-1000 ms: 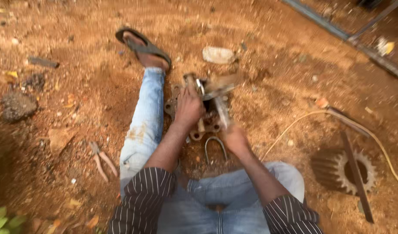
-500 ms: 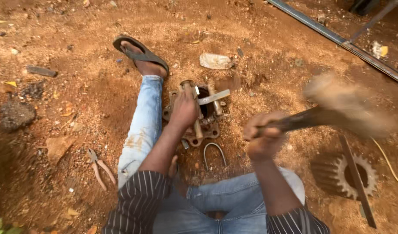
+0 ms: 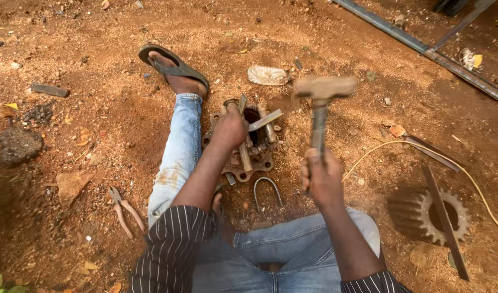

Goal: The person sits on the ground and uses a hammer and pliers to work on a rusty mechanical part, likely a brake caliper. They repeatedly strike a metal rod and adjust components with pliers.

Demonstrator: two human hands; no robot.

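Red dirt: right hand [image 3: 320, 179] grips hammer [image 3: 322, 103] (raised) beside hub [image 3: 243, 144].

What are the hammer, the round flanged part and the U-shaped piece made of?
Dust-coated block-headed hammer in the right hand: head likely steel, shaft probably metal too, too dusty to confirm. Rusty round flanged hub under the left hand: cast iron or steel, brown corrosion, bolt holes. Grey U-shaped bolt: bent steel rod, dull.

You hold a dull, rust-brown metal hammer [image 3: 320, 108] above the rusty, rough round metal hub [image 3: 243, 146] on gritty red soil [image 3: 97, 125].
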